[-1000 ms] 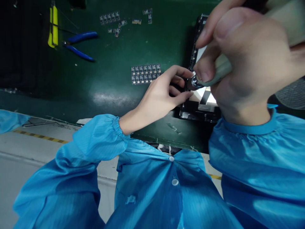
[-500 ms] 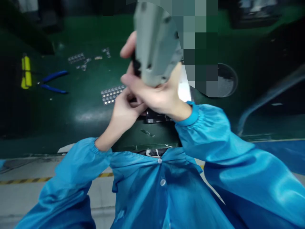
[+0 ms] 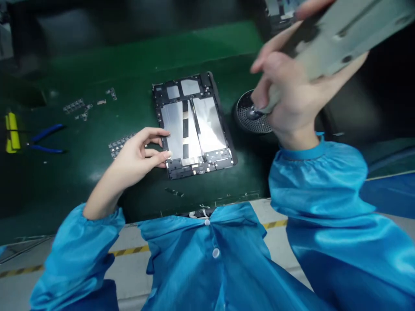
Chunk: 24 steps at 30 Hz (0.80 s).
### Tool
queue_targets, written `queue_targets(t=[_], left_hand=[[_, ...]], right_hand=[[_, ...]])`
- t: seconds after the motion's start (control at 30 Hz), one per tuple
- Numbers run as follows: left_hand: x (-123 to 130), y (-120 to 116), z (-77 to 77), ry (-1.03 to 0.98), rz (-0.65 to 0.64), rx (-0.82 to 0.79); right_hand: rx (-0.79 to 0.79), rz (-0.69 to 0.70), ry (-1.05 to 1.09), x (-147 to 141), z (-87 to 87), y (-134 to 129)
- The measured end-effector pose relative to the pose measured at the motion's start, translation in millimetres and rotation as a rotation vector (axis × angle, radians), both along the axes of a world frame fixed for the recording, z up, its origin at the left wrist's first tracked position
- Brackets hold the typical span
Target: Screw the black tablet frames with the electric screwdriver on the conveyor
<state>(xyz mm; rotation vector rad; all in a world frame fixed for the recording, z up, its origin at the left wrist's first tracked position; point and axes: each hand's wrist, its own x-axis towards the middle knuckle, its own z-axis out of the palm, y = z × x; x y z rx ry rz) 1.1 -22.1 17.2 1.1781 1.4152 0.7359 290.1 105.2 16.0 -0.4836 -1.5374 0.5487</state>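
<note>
My left hand [image 3: 138, 155] fingertips on the open tablet frame's [image 3: 194, 125] edge, my right hand [image 3: 288, 101] wrapped tight around the grey power screwdriver [image 3: 327, 47] above the round dish [image 3: 251, 114].

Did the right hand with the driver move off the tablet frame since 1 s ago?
Yes. The right hand now holds the driver tip over the round dish, right of the tablet frame, no longer over the frame's lower left edge.

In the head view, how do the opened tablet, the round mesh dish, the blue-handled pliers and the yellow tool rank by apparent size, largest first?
1. Opened tablet, clearly the largest.
2. Round mesh dish, partly hidden behind the right hand.
3. Blue-handled pliers.
4. Yellow tool.
The last two look close in size and lie near the dim edge, so their order is unsure.
</note>
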Motion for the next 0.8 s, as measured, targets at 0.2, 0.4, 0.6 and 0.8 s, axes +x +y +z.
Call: queue_targets(t=[0.2,0.4,0.6,0.8], left_hand=[[-6,7,3.7,-0.038,-0.028,0.002],[-6,0,-2.1,-0.010,0.007,0.011],[-6,0,-2.4,-0.009,0.001,0.014],[-4,-1,-3.8,-0.010,0.004,0.027]], right_hand=[[-0.054,0.147,0.091,22,-24.0,20],[-0.105,0.041,0.030,23,-26.7,21],[-0.354,-0.222,-0.104,16,-27.9,-18],[-0.426,-0.172,-0.076,27,-26.8,0]])
